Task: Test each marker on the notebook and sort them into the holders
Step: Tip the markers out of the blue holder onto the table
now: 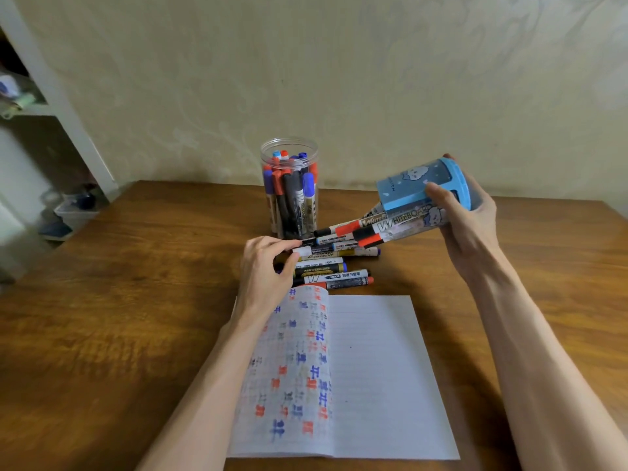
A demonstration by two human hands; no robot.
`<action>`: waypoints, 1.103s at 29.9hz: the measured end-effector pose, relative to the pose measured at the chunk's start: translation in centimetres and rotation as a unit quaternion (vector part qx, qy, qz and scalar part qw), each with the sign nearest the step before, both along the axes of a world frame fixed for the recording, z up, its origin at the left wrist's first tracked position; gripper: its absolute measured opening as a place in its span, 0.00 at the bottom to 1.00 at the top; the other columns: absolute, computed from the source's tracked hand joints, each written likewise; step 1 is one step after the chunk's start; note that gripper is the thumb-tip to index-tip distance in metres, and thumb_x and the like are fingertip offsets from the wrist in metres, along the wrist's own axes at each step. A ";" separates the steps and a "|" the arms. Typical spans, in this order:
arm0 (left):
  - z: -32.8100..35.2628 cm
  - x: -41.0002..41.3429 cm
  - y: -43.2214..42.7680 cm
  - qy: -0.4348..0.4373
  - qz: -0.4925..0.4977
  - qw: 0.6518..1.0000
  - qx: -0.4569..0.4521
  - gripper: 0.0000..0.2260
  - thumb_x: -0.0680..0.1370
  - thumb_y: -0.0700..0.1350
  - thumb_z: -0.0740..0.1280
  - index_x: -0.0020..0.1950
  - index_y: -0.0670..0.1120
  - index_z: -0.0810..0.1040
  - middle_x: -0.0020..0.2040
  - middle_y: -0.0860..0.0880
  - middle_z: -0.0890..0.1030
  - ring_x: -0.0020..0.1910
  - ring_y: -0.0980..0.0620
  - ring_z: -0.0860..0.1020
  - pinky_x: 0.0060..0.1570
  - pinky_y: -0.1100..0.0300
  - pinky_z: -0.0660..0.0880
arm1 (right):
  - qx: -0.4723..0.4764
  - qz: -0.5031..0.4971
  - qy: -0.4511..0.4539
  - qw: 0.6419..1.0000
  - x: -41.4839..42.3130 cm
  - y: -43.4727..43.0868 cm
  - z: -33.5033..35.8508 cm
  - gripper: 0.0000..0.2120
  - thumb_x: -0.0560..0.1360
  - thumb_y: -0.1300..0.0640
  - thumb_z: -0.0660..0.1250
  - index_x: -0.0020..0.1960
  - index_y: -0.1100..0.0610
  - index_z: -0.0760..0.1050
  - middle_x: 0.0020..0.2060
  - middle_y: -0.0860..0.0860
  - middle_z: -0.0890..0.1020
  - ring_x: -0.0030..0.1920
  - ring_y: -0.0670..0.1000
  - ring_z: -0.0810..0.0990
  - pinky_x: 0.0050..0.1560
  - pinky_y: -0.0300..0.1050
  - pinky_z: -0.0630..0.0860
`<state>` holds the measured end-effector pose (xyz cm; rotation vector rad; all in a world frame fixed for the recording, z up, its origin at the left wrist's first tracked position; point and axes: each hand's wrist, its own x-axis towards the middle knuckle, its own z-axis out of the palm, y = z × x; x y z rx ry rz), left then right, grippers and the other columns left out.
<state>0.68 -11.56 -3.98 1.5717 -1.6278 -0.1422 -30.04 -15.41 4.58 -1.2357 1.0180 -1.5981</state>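
Left grip [268, 266] pinches low; right grip [465, 215] clasps, raised.

On table [136, 266]: notebook [356, 368] nearest; loose markers [326, 266] just beyond it; jar [289, 195] of markers behind those; tilted holder [407, 192] raised at right, mouth toward the pile.

This is looking like a lived-in home room: patterned wallpaper [339, 79] is running behind the wooden table [119, 317] — a cluttered white shelf [51, 108] is standing far left.
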 end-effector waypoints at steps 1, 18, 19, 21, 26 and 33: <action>0.1 -0.1 0.1 0.003 0.001 1.000 -0.010 0.11 0.81 0.48 0.70 0.63 0.52 0.84 0.56 0.54 0.81 0.62 0.54 0.71 0.60 0.57 0.69 | -0.003 0.007 0.003 1.000 0.2 0.0 0.1 0.32 0.75 0.51 0.79 0.76 0.50 0.74 0.63 0.56 0.84 0.64 0.59 0.84 0.67 0.64 0.79; 1.8 -1.2 1.0 0.091 -0.048 0.994 -0.042 0.07 0.79 0.42 0.73 0.55 0.48 0.87 0.49 0.60 0.81 0.54 0.51 0.81 0.55 0.40 0.79 | 0.008 0.063 0.010 0.998 4.5 0.2 -2.3 0.37 0.66 0.43 0.84 0.73 0.41 0.77 0.68 0.55 0.82 0.68 0.58 0.81 0.65 0.64 0.80; 1.7 -1.1 1.0 0.091 -0.040 0.994 -0.038 0.07 0.79 0.42 0.72 0.55 0.49 0.87 0.49 0.60 0.81 0.54 0.51 0.81 0.56 0.39 0.78 | 0.012 0.062 0.005 0.998 4.6 0.2 -2.5 0.38 0.65 0.43 0.85 0.73 0.41 0.77 0.68 0.55 0.82 0.68 0.58 0.81 0.66 0.64 0.80; 1.8 -1.4 1.1 0.082 -0.022 0.996 -0.037 0.06 0.79 0.42 0.72 0.54 0.49 0.87 0.49 0.58 0.83 0.54 0.51 0.80 0.58 0.39 0.77 | 0.023 0.066 -0.007 0.998 4.8 0.2 -2.9 0.39 0.65 0.43 0.86 0.73 0.42 0.77 0.68 0.55 0.81 0.67 0.59 0.82 0.66 0.63 0.80; 2.2 -0.2 1.6 0.065 0.041 0.996 -0.040 0.06 0.80 0.41 0.71 0.53 0.47 0.88 0.46 0.57 0.81 0.55 0.51 0.77 0.63 0.43 0.72 | 0.036 0.045 -0.046 0.997 3.8 0.3 -3.3 0.35 0.70 0.51 0.83 0.75 0.48 0.75 0.67 0.57 0.82 0.63 0.59 0.84 0.65 0.64 0.80; 2.0 0.8 1.4 0.036 0.029 0.999 -0.017 0.08 0.80 0.41 0.71 0.56 0.50 0.86 0.51 0.59 0.78 0.61 0.51 0.74 0.64 0.45 0.70 | 0.052 0.037 -0.033 0.997 2.5 0.4 -3.4 0.37 0.68 0.50 0.83 0.74 0.48 0.76 0.66 0.56 0.82 0.63 0.57 0.85 0.65 0.59 0.81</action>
